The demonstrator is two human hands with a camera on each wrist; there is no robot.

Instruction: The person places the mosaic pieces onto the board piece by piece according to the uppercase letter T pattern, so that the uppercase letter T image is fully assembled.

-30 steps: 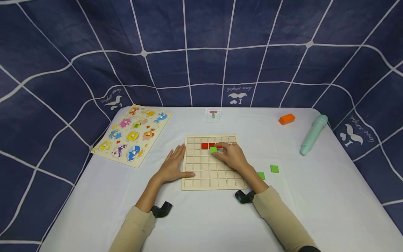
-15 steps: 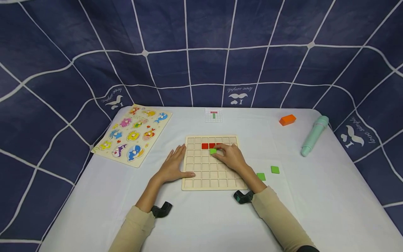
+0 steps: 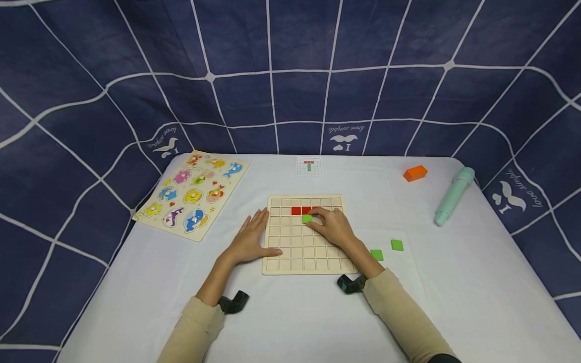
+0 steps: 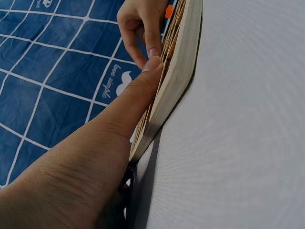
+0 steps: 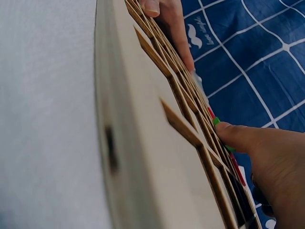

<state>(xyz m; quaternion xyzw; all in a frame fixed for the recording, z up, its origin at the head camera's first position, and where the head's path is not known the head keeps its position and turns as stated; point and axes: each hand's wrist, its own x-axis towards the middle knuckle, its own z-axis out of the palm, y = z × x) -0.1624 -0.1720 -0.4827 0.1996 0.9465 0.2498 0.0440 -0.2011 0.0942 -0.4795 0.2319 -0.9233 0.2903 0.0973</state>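
A wooden grid board (image 3: 297,239) lies flat on the white table in the head view. My left hand (image 3: 248,238) rests along its left side, fingers extended and thumb over the edge; the left wrist view shows the thumb (image 4: 138,86) on the rim. With thumb and index finger, my right hand (image 3: 336,226) pinches a green square tile (image 3: 307,219) at a cell just below a row of red tiles (image 3: 296,210). The right fingers partly hide that row. In the right wrist view the green tile (image 5: 216,121) shows at the thumb tip.
Two loose green tiles (image 3: 397,245) lie right of the board. Behind it is a small pattern card (image 3: 309,166) with a red and green T. An animal peg puzzle (image 3: 192,194) lies left; an orange block (image 3: 415,173) and a mint-green cylinder (image 3: 454,196) lie at the right.
My right hand has brought the green tile slightly toward me, from overlapping the red row to the cell below it. The left hand has stayed in place.
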